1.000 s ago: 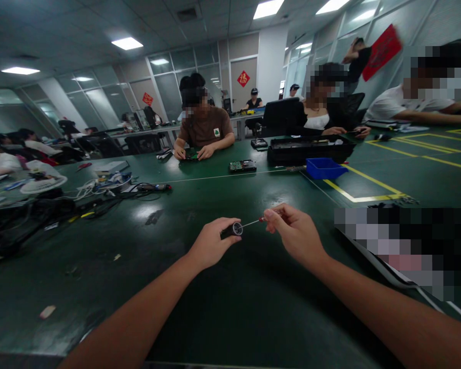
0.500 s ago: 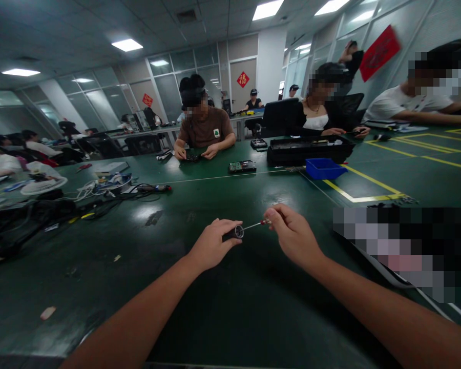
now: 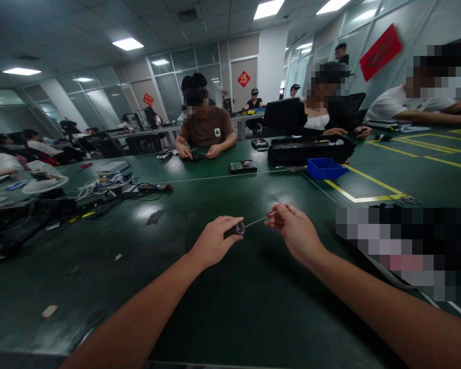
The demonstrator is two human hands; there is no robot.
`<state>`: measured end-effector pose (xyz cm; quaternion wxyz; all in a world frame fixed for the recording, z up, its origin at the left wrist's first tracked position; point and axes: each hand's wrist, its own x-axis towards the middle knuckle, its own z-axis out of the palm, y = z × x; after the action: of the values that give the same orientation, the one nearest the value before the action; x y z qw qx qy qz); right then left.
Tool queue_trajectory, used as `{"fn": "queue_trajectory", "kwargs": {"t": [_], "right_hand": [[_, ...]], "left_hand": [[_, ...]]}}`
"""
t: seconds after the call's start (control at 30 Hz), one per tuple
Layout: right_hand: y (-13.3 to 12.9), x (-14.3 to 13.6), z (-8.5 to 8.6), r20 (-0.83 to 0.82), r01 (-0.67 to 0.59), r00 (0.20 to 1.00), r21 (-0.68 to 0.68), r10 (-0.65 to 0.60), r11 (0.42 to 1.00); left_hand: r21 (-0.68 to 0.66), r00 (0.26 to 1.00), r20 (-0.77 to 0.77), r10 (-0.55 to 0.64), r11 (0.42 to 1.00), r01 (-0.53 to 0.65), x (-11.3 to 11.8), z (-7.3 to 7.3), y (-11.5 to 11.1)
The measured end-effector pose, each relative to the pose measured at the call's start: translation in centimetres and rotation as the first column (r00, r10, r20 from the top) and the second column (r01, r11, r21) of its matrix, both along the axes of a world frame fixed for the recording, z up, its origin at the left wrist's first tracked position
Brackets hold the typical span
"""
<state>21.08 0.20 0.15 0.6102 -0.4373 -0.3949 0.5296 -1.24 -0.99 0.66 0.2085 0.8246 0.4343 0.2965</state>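
Observation:
My left hand (image 3: pixel 215 241) is closed around a small dark cylinder (image 3: pixel 239 228) with a pale ring at its round end, which faces right. Fingers and thumb grip it from either side, so most of its body is hidden. My right hand (image 3: pixel 295 228) pinches the red-tipped handle of a thin screwdriver (image 3: pixel 256 222). The bare metal shaft slants down to the left, its tip at the cylinder's round end; whether it sits inside or only touches cannot be made out. Both hands are held above the green table (image 3: pixel 200 318).
A blue bin (image 3: pixel 326 168) stands beside a long black tray (image 3: pixel 311 149). An opened hard drive (image 3: pixel 243 166) lies farther back. Tangled cables (image 3: pixel 115 192) cover the left side. A co-worker (image 3: pixel 207 125) handles parts opposite me. A blurred-out item (image 3: pixel 399 251) lies at right.
My right hand's fingers have shifted and curled differently around the screwdriver handle, which is now more covered. The left hand and cylinder have hardly moved.

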Motion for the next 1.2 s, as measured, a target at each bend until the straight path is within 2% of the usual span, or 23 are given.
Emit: {"fn": "queue_trajectory", "kwargs": {"t": [0.17, 0.37, 0.47, 0.57, 0.8, 0.9, 1.07, 1.2], "right_hand": [[-0.6, -0.2, 0.1, 0.229, -0.013, 0.973, 0.151, -0.022, 0.988], [-1.6, -0.1, 1.5, 0.434, -0.061, 0.900, 0.236, -0.050, 0.970], [-2.0, 0.1, 2.3, 0.583, -0.085, 0.810, 0.235, -0.071, 0.968], [-2.3, 0.1, 2.6, 0.674, -0.051, 0.730, 0.220, -0.114, 0.974], [-2.5, 0.2, 2.0, 0.680, -0.217, 0.733, 0.275, -0.029, 0.937], [-2.6, 0.2, 2.1, 0.668, -0.247, 0.744, 0.254, 0.015, 0.935], [-2.5, 0.1, 2.0, 0.629, -0.192, 0.777, 0.193, 0.029, 0.962], [-2.2, 0.0, 1.6, 0.599, -0.164, 0.801, 0.204, 0.009, 0.965]], "left_hand": [[0.000, 1.000, -0.020, 0.003, 1.000, -0.003, -0.2, 0.0, -0.1], [-0.014, 0.999, -0.013, 0.034, 0.999, -0.035, -0.2, -0.1, -0.2], [-0.010, 0.999, -0.015, 0.044, 0.999, -0.044, -0.3, -0.1, -0.1], [-0.016, 0.998, -0.037, 0.048, 0.999, -0.049, -0.3, 0.1, -0.1], [0.017, 0.996, -0.091, 0.013, 1.000, -0.012, -0.4, 0.0, 0.0], [0.015, 0.996, -0.091, 0.013, 1.000, -0.012, -0.4, -0.1, 0.0], [0.000, 0.996, -0.086, 0.010, 1.000, -0.010, -0.3, 0.0, -0.1], [0.019, 0.997, -0.069, 0.024, 1.000, -0.023, -0.5, 0.0, 0.0]]}}
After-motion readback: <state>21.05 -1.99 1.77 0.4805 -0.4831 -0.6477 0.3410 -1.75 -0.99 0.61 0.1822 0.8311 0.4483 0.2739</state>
